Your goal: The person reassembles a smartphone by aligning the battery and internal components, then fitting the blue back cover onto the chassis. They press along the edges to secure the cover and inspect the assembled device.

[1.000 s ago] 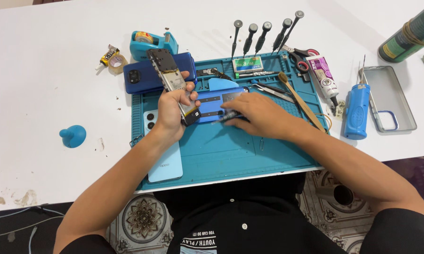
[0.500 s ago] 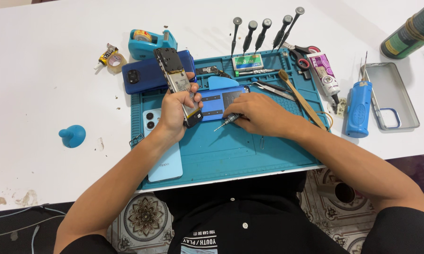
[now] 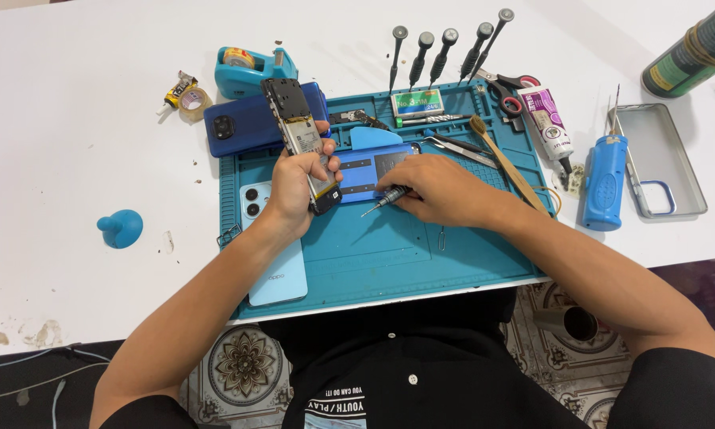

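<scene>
My left hand (image 3: 298, 184) grips an opened phone frame (image 3: 296, 131) with its circuit board showing, tilted upward over the blue work mat (image 3: 389, 254). My right hand (image 3: 441, 187) holds a small screwdriver (image 3: 383, 201), its tip pointing left toward the lower end of the phone frame. A blue phone part (image 3: 367, 173) lies on the mat under and between the hands.
A light blue phone back cover (image 3: 276, 270) lies by my left wrist. A dark blue phone (image 3: 242, 123), tape dispenser (image 3: 250, 67), several screwdrivers (image 3: 445, 48), tweezers (image 3: 456, 147), scissors (image 3: 506, 87), a blue tool (image 3: 603, 179), clear case (image 3: 663, 159) and suction cup (image 3: 121, 229) surround the mat.
My left hand has lifted the phone frame off the mat and tilted it up. My right hand has drawn the screwdriver back slightly, clear of the blue part.
</scene>
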Demonstrator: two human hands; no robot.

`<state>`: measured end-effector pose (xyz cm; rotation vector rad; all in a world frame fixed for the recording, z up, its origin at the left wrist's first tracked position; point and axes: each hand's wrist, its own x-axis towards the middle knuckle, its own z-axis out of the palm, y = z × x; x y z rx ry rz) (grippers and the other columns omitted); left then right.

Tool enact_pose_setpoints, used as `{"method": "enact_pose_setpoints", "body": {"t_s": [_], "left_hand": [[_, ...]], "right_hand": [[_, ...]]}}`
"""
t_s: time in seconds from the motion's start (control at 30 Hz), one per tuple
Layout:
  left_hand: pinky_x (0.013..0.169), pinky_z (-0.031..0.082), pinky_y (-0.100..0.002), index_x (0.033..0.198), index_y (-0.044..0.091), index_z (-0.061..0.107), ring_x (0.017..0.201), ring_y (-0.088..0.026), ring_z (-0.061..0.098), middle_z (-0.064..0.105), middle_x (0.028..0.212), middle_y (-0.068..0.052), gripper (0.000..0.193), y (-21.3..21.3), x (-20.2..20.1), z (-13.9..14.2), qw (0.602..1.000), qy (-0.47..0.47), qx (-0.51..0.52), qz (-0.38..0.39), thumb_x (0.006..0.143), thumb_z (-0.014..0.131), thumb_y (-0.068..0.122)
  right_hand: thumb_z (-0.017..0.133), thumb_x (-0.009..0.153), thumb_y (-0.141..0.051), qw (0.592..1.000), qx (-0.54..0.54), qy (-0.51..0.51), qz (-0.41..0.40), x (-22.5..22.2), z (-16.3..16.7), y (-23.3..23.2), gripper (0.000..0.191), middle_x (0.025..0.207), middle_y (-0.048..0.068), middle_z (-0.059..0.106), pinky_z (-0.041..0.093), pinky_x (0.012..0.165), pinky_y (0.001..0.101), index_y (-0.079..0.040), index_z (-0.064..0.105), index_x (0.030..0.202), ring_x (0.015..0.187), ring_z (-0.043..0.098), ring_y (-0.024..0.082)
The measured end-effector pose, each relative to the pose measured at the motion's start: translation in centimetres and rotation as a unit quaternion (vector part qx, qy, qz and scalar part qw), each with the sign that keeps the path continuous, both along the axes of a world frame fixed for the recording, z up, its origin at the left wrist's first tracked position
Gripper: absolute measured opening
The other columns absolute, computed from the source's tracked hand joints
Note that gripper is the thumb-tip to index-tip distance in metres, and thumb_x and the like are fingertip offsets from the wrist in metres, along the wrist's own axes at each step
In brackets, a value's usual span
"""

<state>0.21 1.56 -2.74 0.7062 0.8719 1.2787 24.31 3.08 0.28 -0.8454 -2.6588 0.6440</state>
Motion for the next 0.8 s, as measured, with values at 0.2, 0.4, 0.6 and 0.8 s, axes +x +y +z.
{"method": "enact_pose_setpoints", "body": {"t_s": [0.2,0.4,0.6,0.8], "left_hand": [[0.073,0.054,-0.033,0.129,0.004,0.044,0.08,-0.016,0.054,0.05,0.095,-0.007,0.067,-0.03,0.03,0.08,1.0,-0.002,0.003,-0.002,0.063,0.045,-0.006],[0.074,0.054,-0.033,0.129,0.004,0.044,0.08,-0.016,0.054,0.05,0.095,-0.007,0.067,-0.04,0.03,0.08,1.0,0.002,0.004,-0.004,0.062,0.045,-0.006],[0.074,0.054,-0.033,0.129,0.004,0.044,0.08,-0.016,0.055,0.05,0.095,-0.006,0.067,-0.03,0.01,0.09,1.0,0.006,0.004,-0.005,0.062,0.045,-0.006],[0.074,0.054,-0.033,0.129,0.004,0.045,0.08,-0.016,0.054,0.05,0.095,-0.007,0.067,-0.05,0.0,0.04,1.0,0.006,0.004,-0.005,0.063,0.045,-0.006]], "right_hand": [[0.074,0.083,-0.009,0.999,0.018,0.013,0.027,0.14,0.02,-0.15,0.024,0.076,0.008,0.064,0.05,0.072,0.0427,-0.011,0.077,0.107,0.079,0.064,0.027],[0.074,0.084,-0.01,1.0,0.01,0.003,0.018,0.11,-0.03,-0.08,0.025,0.075,0.008,0.065,0.049,0.072,0.0428,-0.011,0.077,0.109,0.079,0.064,0.027],[0.075,0.082,-0.01,0.999,0.028,0.0,0.016,0.04,-0.34,0.08,0.026,0.079,0.009,0.066,0.05,0.074,0.0433,-0.008,0.075,0.108,0.081,0.064,0.028],[0.074,0.084,-0.01,1.0,0.008,0.012,0.022,0.14,-0.21,0.04,0.022,0.078,0.008,0.066,0.05,0.073,0.0426,-0.011,0.077,0.105,0.08,0.065,0.027]]}}
